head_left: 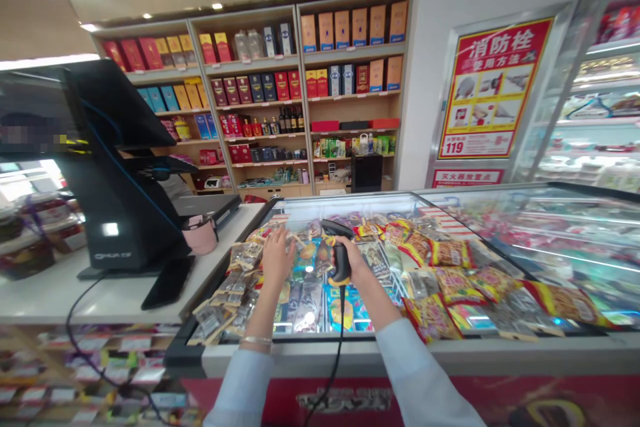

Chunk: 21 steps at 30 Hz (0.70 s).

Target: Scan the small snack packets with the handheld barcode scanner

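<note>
Barcode scanner (341, 260) sits in the right hand (353, 259), fingers closed round its black handle, whose long axis runs nearly upright with the head tipped toward the left hand (277, 257). That left hand is open wide, fingers spread, just beside the scanner and nearer the heap of clear snack packets (240, 287) at the left end of the chest freezer (320, 353); whether it touches them or hovers above them cannot be told. A black cable (339, 347) drops from the scanner's base across the freezer's front edge. Left of the freezer stand a black till terminal (123, 173) and a phone (169, 282); behind it rise shelves of boxed liquor (250, 100). The right fingers hide most of the handle, glare blurs the goods around the hands, and the packet labels are too small to read.
</note>
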Tool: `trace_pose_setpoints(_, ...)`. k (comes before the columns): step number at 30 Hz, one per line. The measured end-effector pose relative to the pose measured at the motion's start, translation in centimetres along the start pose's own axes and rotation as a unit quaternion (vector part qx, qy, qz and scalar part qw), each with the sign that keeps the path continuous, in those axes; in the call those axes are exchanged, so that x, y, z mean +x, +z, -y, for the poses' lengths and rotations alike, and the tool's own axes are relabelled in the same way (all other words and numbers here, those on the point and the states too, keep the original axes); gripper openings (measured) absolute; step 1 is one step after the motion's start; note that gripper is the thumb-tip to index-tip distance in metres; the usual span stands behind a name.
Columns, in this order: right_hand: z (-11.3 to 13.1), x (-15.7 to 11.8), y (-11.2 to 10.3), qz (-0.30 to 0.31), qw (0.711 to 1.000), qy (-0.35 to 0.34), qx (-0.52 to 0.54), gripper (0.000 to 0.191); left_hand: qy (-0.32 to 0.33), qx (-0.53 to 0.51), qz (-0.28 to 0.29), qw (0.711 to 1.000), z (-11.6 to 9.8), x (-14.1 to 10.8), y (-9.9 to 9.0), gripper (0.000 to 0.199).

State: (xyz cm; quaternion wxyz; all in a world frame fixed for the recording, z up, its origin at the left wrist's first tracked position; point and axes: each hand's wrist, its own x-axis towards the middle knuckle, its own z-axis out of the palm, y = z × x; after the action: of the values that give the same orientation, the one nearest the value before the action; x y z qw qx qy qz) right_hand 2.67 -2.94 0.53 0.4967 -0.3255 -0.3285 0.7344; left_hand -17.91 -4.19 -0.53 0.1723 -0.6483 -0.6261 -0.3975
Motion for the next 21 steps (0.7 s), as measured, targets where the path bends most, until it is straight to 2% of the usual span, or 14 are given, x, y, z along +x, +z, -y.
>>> trace_pose_setpoints(4, 4.6, -3.4, -2.0, 0.005, 0.999, -0.046, 0.009, 0.02, 0.009, -0.089, 0.011, 0.996, -5.2, 1.0, -0.3, 0.036)
trace_pose_setpoints(10, 9.3, -6.2, -8.6, -0.061, 0.991, -0.116, -0.003, 0.018, 0.008, -0.151, 0.062, 0.986, -11.5, 0.7, 1.3, 0.037)
trace_pose_setpoints(16, 10.9, -7.3, -14.8, -0.115, 0.987, -0.11, -0.016, 0.022, 0.015, -0.173, 0.098, 0.98, -14.9, -0.2, 5.4, 0.037)
trace_pose_setpoints(21, 10.4, -6.4, -17.9, -0.112, 0.986, -0.114, -0.048, 0.023, 0.032, -0.143, 0.148, 0.978, -17.0, -0.4, 9.5, 0.045)
